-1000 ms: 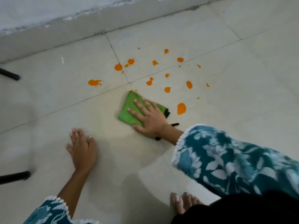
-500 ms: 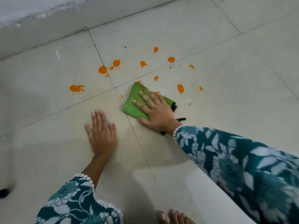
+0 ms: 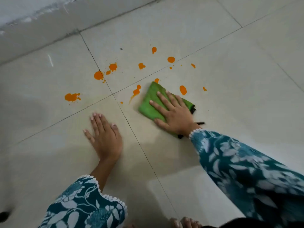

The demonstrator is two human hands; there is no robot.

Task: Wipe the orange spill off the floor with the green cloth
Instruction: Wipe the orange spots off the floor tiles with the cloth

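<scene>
A folded green cloth [image 3: 150, 102] with black trim lies flat on the pale tiled floor [image 3: 230, 83]. My right hand [image 3: 172, 112] presses down on it with fingers spread. Orange spill drops [image 3: 98, 75] are scattered beyond the cloth, and one smeared streak [image 3: 136, 92] lies just left of it. Another orange drop [image 3: 183, 90] sits right beside the cloth's far edge. My left hand [image 3: 104, 137] rests flat on the tile to the left, palm down, holding nothing.
A grey wall skirting [image 3: 49, 30] runs along the far side of the floor. Dark grout lines [image 3: 131, 127] cross between my hands. Bare toes [image 3: 185, 222] show at the bottom edge. A dark object [image 3: 3, 215] sits at the lower left edge.
My right hand has slid the cloth to the right and slightly back, uncovering a smeared orange streak to its left. My left hand has stayed planted on the tile.
</scene>
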